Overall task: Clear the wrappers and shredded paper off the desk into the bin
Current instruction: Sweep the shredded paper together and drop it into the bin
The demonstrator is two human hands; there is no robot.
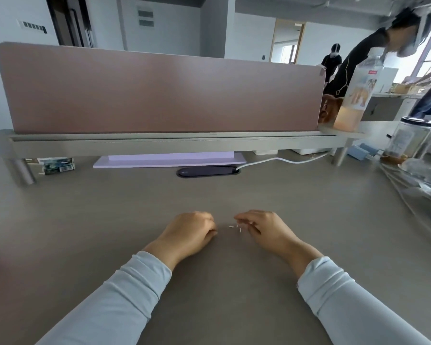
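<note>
A few tiny paper shreds (235, 227) lie on the worktop (110, 207) between the curled left hand (189, 232), contents hidden, and the right hand (261, 227), fingertips bunched just beside them; featherlight and flimsy, they probably need fingertip pinching.

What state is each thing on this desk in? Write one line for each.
paper shreds, loose on the desk
left hand, curled, resting on desk; contents hidden
right hand, curled beside paper shreds; grip unclear
bottle, upright, partly full
jar, upright, lid on
white cable, running into the desk port
</note>
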